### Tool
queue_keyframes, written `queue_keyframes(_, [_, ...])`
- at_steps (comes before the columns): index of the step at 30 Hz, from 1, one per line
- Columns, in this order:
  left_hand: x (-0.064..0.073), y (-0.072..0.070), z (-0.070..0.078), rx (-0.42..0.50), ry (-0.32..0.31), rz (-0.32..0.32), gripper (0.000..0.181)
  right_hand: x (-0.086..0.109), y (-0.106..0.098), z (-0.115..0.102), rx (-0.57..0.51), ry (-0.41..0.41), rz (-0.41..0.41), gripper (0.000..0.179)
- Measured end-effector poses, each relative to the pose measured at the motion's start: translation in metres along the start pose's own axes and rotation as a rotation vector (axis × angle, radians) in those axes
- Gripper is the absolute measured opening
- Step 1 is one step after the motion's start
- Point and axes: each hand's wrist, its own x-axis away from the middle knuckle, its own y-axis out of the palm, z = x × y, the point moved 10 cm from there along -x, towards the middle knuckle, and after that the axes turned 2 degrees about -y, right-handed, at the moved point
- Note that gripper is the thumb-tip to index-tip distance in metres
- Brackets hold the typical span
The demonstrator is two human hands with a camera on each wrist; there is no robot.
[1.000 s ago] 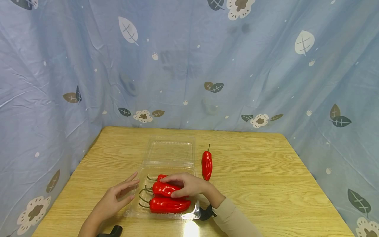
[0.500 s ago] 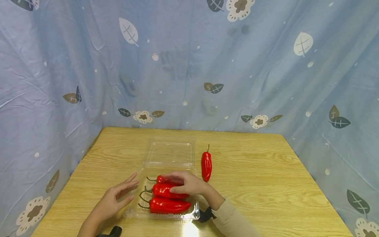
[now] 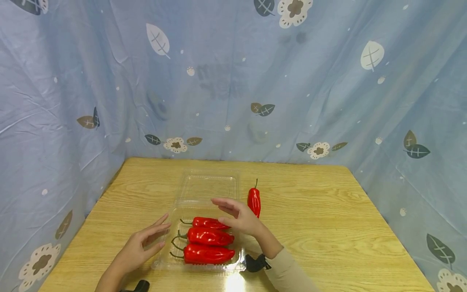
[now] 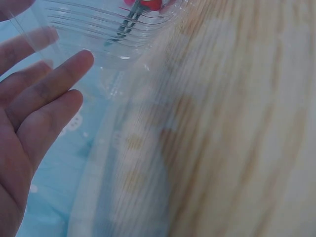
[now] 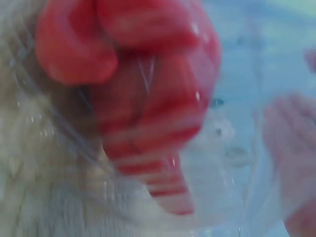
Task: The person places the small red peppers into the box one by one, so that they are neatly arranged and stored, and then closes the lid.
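A clear plastic clamshell box point(image 3: 200, 267) lies on the table with its lid point(image 3: 209, 187) folded back. Several glossy red peppers with green stems lie sideways in it, among them a front pepper point(image 3: 208, 254), a middle one point(image 3: 210, 236) and a back one point(image 3: 205, 222). My right hand point(image 3: 243, 219) hovers over the box's right side, fingers extended, holding nothing; it overlaps the back pepper's tip. Relaxed fingers of my left hand point(image 3: 140, 244) reach up to the box's left wall. The left wrist view has that hand point(image 4: 37, 106) beside the ribbed plastic wall point(image 4: 98, 37).
One more red pepper point(image 3: 254, 199) lies on the wooden table point(image 3: 310, 211), right of the lid, its lower end behind my right hand. A blue patterned curtain point(image 3: 226, 81) hangs around the table's back and sides. Black wrist straps point(image 3: 255, 263) sit near the box's front.
My right hand has let go of the back pepper, lifting away up and to the right with its fingers opened out. That pepper now lies uncovered. My left hand stays put.
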Motion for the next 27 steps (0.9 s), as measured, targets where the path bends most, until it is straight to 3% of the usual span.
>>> queue_keyframes(5, [0.001,0.002,-0.004,-0.004,-0.048,-0.014,0.044,0.007,-0.017,0.000,-0.036,-0.043,0.064,0.050])
queue_keyframes(13, [0.002,0.004,-0.002,0.022,-0.022,-0.006,0.044,0.021,-0.053,0.008,-0.065,-0.023,0.201,0.049])
queue_keyframes(21, [0.000,0.002,0.007,0.048,0.048,0.013,0.045,0.036,-0.089,0.023,-0.048,0.066,0.339,0.052])
queue_keyframes(27, [-0.001,0.000,0.008,0.042,0.061,0.018,0.046,0.049,-0.113,0.039,0.012,0.162,0.465,0.057])
